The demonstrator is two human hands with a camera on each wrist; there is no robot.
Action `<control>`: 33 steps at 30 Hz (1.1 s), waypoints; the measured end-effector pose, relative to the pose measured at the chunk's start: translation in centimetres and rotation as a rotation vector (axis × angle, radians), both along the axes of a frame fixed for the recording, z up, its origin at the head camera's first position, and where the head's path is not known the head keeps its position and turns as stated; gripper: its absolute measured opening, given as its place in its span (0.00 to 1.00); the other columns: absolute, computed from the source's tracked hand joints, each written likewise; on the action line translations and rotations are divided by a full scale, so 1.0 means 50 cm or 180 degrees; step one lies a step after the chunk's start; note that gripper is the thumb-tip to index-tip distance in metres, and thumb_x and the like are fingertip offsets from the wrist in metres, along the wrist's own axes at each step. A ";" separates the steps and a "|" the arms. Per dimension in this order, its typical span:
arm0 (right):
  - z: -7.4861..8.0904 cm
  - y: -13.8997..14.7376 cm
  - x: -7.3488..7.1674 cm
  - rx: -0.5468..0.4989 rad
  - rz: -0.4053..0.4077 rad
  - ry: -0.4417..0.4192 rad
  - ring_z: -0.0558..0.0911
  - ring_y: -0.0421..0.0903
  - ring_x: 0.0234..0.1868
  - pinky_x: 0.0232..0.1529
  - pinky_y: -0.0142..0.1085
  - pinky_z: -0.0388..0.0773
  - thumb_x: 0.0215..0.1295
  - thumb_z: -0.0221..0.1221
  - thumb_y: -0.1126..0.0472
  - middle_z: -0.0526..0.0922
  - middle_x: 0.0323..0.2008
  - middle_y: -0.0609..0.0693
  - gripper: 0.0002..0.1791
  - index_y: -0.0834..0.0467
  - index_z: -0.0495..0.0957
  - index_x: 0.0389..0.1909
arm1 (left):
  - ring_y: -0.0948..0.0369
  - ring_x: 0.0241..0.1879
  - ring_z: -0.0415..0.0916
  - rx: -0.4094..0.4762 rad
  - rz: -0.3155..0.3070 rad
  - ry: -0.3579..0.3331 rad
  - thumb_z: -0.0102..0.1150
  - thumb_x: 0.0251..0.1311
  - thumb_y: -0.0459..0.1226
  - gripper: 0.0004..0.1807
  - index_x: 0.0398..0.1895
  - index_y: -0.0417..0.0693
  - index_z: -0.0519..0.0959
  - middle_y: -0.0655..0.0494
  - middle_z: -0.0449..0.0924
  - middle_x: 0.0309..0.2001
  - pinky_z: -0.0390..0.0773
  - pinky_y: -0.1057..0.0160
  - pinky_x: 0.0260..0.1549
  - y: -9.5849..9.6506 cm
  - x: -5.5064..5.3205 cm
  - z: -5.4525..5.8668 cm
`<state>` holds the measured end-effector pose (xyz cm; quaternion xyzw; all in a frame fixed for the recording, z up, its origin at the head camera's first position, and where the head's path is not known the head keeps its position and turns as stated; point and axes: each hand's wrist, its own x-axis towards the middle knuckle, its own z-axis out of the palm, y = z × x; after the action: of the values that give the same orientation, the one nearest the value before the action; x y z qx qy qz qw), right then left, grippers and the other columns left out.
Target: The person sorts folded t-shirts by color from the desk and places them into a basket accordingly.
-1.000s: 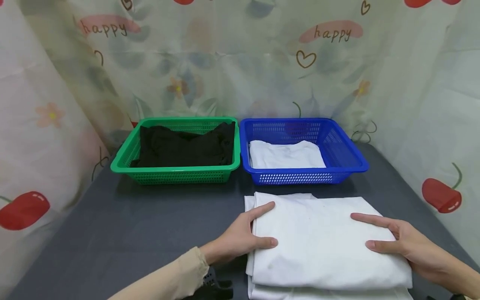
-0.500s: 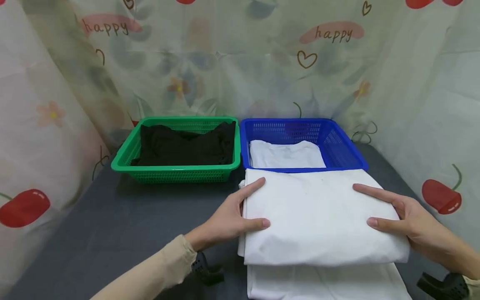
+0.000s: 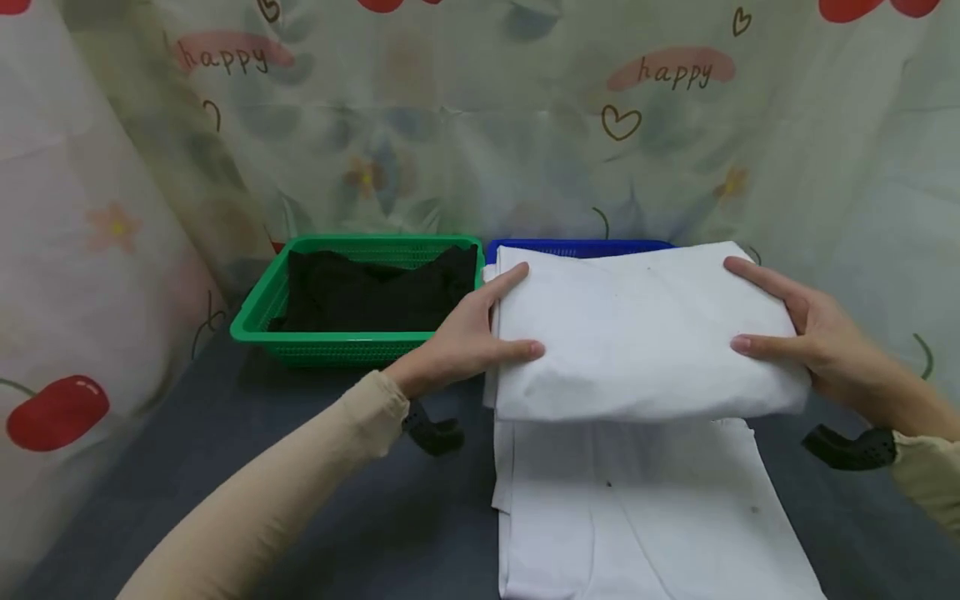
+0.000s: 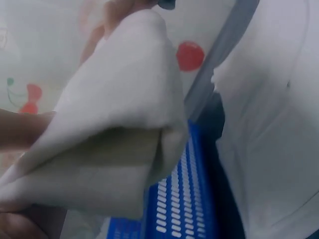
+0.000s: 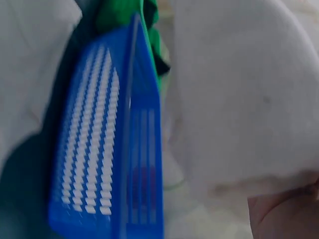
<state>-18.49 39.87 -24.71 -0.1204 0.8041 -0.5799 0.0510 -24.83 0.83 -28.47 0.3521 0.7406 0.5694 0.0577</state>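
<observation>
Both hands hold a folded white cloth [image 3: 637, 333] by its two sides, raised in front of the blue basket [image 3: 585, 247]. My left hand [image 3: 472, 333] grips the left side, thumb and index finger on the near face and the other fingers behind. On the right side my right hand [image 3: 817, 333] pinches it the same way. Layered folds of the cloth [image 4: 114, 99] show from below in the left wrist view. The cloth hides most of the blue basket in the head view, while its perforated wall [image 5: 94, 129] shows in the right wrist view.
A green basket [image 3: 352, 337] with dark folded clothing [image 3: 367, 296] stands left of the blue one. More folded white cloth [image 3: 637, 508] lies on the dark grey table [image 3: 420, 533] nearer the body. A printed curtain [image 3: 480, 150] hangs behind and at both sides.
Both hands have lifted the folded white cloth off the pile and carried it up and forward. It now covers most of the blue basket and the white cloth inside; the pile beneath is exposed.
</observation>
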 end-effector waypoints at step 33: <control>-0.016 0.061 -0.299 0.0934 -0.0025 -0.0661 0.53 0.66 0.72 0.61 0.56 0.67 0.68 0.60 0.68 0.34 0.74 0.72 0.41 0.70 0.48 0.75 | 0.47 0.67 0.63 -0.0801 0.0528 -0.1534 0.56 0.68 0.31 0.39 0.77 0.39 0.49 0.43 0.51 0.75 0.73 0.52 0.56 0.095 -0.252 0.014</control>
<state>-33.44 42.92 -25.53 -0.0480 0.8710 -0.4658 0.1485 -37.45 5.59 -27.76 0.1349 0.7966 0.5431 0.2286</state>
